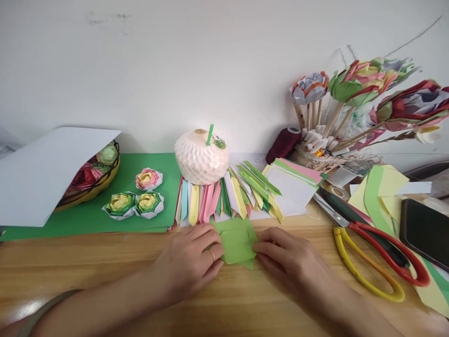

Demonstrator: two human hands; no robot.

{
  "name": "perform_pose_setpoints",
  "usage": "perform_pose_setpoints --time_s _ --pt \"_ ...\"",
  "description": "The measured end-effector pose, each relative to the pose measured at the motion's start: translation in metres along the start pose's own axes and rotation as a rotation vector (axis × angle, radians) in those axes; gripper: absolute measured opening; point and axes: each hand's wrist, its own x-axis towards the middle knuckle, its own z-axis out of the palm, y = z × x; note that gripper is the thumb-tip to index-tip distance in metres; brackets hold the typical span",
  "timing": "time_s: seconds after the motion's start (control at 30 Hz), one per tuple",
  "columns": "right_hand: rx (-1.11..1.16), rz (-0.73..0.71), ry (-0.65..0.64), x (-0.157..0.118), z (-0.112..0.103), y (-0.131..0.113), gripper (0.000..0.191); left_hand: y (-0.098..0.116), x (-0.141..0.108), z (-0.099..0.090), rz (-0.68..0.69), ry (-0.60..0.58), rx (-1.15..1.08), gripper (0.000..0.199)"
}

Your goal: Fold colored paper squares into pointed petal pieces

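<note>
Several light green paper pieces (239, 243) lie overlapping on the wooden table between my two hands. My left hand (198, 255), with a ring on one finger, has its fingers closed on the left edge of the green paper. The fingertips of my right hand (280, 255) pinch its right edge. Just beyond the paper, folded strips (210, 201) in pink, yellow, white and green lie in a row. A white textured ball-shaped object (201, 157) with a green stick in its top stands behind them.
Three paper lotus flowers (149, 202) sit on a green sheet (140, 161), beside a basket (87, 194) under white paper. To the right are scissors (351, 224), a phone (426, 229), a maroon thread spool (284, 144), stacked paper (289, 189) and paper flowers (365, 79) on sticks.
</note>
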Motion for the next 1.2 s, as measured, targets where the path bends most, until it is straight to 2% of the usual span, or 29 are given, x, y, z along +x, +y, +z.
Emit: perform_pose_setpoints --time_s 0.1,0.43,0.6,0.8,1.2 --pt "0.074 0.041 -0.025 0.001 -0.001 0.001 0.016 -0.002 0.000 -0.001 -0.068 -0.033 -0.095 0.018" --pt "0.119 0.138 -0.036 0.002 0.002 0.001 0.010 0.005 0.000 0.000 -0.251 -0.007 -0.233 0.014" --pt "0.158 0.123 -0.054 0.000 0.004 0.004 0.013 0.005 -0.001 0.002 -0.232 -0.010 -0.212 0.016" --pt "0.235 0.153 -0.070 0.000 0.003 0.005 0.013 0.006 -0.005 0.007 -0.278 0.002 -0.220 0.016" --pt "0.196 0.144 -0.013 0.000 0.009 0.004 0.014 0.005 -0.003 0.008 -0.274 0.010 -0.195 0.018"
